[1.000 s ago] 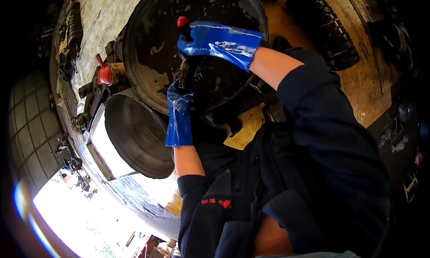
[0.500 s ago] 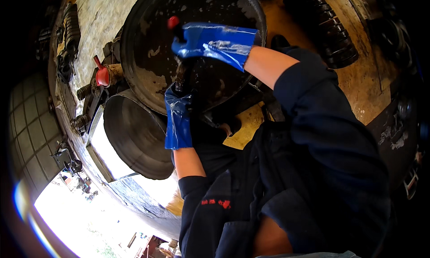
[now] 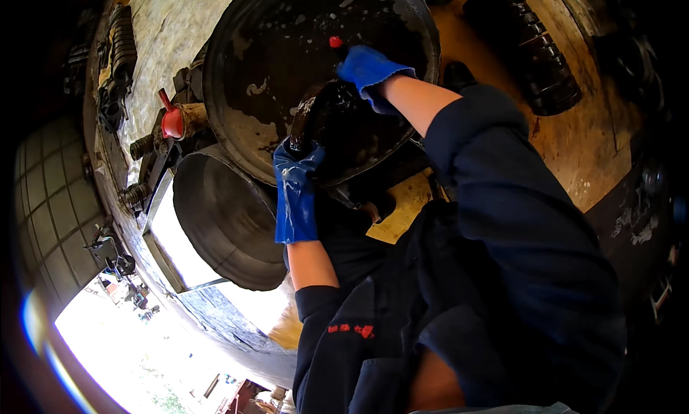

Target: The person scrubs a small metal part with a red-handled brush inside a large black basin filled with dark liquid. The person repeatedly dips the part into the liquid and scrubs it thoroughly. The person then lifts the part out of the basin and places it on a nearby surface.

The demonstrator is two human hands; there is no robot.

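Observation:
Both my hands wear blue rubber gloves over a wide round basin (image 3: pixel 215 119) with dark, wet contents. My left hand (image 3: pixel 298 166) is closed at the basin's near rim on a dark, wet, curved part (image 3: pixel 303 119), whose full shape is lost against the black liquid. Farther in and to the right, my right hand (image 3: pixel 366 71) is closed round a tool with a red-tipped handle (image 3: pixel 335 42). The tool's working end is hidden by the glove and the dark background.
Left of my left hand stands a second, deep round tub (image 3: pixel 222 224). A red scoop-like object (image 3: pixel 172 123) lies beside the basin. A stack of black rings (image 3: pixel 527 51) rests on the wooden surface at the right, and more dark ribbed parts (image 3: pixel 120 51) lie far left.
My right hand, with the red-tipped tool, has moved to the right, away from my left hand. The curved part now shows more. My left hand still grips it, near the same place.

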